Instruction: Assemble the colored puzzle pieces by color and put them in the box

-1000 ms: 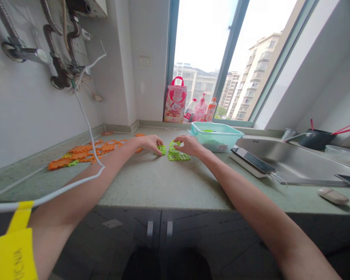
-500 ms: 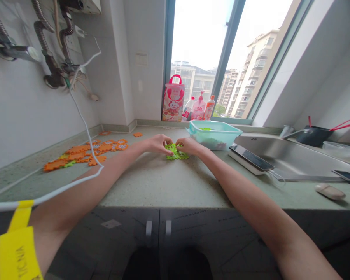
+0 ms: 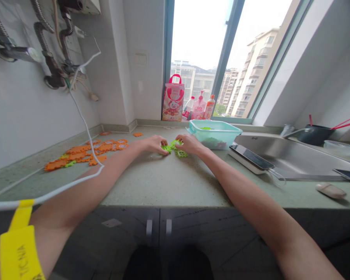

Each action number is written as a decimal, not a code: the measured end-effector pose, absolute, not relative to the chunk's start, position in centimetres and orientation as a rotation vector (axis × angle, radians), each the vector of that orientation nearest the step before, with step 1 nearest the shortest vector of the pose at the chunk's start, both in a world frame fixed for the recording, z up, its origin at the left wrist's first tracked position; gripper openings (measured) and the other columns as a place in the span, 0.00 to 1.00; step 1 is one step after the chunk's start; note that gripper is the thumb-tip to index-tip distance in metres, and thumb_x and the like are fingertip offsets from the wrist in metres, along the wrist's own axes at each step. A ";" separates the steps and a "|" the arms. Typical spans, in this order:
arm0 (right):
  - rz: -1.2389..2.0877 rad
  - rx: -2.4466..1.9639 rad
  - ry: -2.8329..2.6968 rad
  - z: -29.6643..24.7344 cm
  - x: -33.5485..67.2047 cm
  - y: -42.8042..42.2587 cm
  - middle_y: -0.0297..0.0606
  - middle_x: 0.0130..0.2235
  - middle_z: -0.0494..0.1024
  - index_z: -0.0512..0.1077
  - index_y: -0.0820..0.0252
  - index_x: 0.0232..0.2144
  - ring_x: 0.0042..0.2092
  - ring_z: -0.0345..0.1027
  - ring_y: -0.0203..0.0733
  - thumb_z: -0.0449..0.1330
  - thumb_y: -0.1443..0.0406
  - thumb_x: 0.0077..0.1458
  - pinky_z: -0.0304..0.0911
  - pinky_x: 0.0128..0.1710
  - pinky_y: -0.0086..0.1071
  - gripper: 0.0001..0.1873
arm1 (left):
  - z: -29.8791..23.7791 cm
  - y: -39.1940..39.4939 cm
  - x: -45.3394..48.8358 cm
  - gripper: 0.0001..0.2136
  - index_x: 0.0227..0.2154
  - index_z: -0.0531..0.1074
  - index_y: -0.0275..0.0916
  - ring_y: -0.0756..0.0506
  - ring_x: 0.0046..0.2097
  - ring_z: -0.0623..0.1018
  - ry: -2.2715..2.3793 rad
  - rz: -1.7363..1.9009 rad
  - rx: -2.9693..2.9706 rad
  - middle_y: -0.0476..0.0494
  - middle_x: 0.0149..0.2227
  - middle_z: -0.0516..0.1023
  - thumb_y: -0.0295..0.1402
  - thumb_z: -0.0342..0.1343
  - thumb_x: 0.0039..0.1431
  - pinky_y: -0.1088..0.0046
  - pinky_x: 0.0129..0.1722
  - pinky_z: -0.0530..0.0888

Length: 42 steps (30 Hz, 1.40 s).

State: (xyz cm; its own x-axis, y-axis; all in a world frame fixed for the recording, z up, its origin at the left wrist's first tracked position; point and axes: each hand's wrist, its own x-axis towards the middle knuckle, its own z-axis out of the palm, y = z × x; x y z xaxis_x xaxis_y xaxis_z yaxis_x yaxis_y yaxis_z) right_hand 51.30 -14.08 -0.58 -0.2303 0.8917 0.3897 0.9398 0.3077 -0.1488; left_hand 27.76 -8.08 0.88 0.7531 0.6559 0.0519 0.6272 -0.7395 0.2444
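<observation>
Small green interlocking foam pieces lie on the grey-green counter between my two hands. My left hand curls its fingers down on the left edge of the green pieces. Pressing on their right side, my right hand has its fingers bent onto them. Both hands hide part of the green pieces. A group of orange foam pieces is spread on the counter at the left.
A teal plastic tub stands just right of my hands, with a flat scale or tablet and a steel sink beyond. A white cable hangs from wall pipes across the left counter. Bottles and a pink bag line the windowsill.
My hands came together over the green pieces, then eased slightly apart. The green pieces now look split into smaller bits between the hands.
</observation>
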 end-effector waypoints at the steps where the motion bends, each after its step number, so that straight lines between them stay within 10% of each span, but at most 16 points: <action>1: -0.176 -1.598 -2.165 -0.5 51.2 -14.2 0.48 0.49 0.85 0.79 0.62 0.53 0.50 0.79 0.47 0.67 0.61 0.61 0.68 0.50 0.33 0.19 | 0.9 -7.6 27.1 0.26 0.48 0.82 0.42 0.41 0.45 0.81 1.082 0.199 2.724 0.43 0.45 0.85 0.51 0.67 0.49 0.71 0.40 0.71; 17: -0.028 -1.728 -2.274 -0.7 50.6 -14.2 0.44 0.49 0.86 0.80 0.57 0.43 0.48 0.79 0.47 0.68 0.57 0.60 0.67 0.45 0.32 0.13 | 0.5 -5.8 25.2 0.32 0.53 0.78 0.41 0.38 0.53 0.80 1.282 0.183 2.738 0.37 0.55 0.82 0.57 0.62 0.52 0.70 0.48 0.73; 29: -0.214 -1.755 -2.208 1.0 50.0 -15.7 0.46 0.48 0.85 0.77 0.57 0.56 0.47 0.79 0.52 0.68 0.50 0.56 0.69 0.46 0.37 0.29 | 0.1 -5.4 25.3 0.33 0.55 0.76 0.41 0.36 0.53 0.80 1.287 0.173 2.772 0.35 0.55 0.82 0.58 0.61 0.52 0.68 0.48 0.74; 42: 0.007 -1.946 -2.394 2.9 50.7 -17.2 0.44 0.35 0.86 0.87 0.54 0.42 0.40 0.79 0.51 0.71 0.45 0.54 0.68 0.39 0.35 0.23 | -0.4 -4.8 25.1 0.32 0.54 0.76 0.42 0.37 0.52 0.80 1.275 0.182 2.764 0.36 0.54 0.82 0.59 0.61 0.53 0.67 0.48 0.74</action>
State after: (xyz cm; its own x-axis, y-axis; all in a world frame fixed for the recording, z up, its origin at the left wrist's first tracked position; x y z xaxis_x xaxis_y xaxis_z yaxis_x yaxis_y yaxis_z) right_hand 50.72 -17.25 2.89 -0.2035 0.9782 0.0407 0.9780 0.2051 -0.0389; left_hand 25.10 -4.80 -0.42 0.6438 0.7620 0.0697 0.7510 -0.6467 0.1334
